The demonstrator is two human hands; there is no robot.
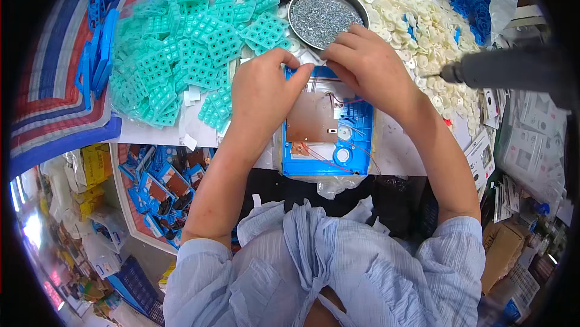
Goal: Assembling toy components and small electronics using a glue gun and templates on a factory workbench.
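Observation:
A blue plastic case (291, 165) lies open side up at the table's near edge. Inside it are a brown circuit board (311, 118), thin red and dark wires, and a round white part (343, 155). My left hand (261, 88) is over the case's far left corner, thumb and index finger bent toward each other; whatever they hold is hidden. Over the far right corner is my right hand (371, 67), fingers curled and closed, their tips partly hidden. Just beyond it stands a round metal tray (292, 25) of small silver screws.
Turquoise button pads (205, 43) are heaped at left, cream discs (417, 31) at right. A dark, blurred tool (507, 70) juts in from the right above the discs. Blue frames (99, 55) lie far left. A bin (130, 200) of blue assemblies stands below the table, left.

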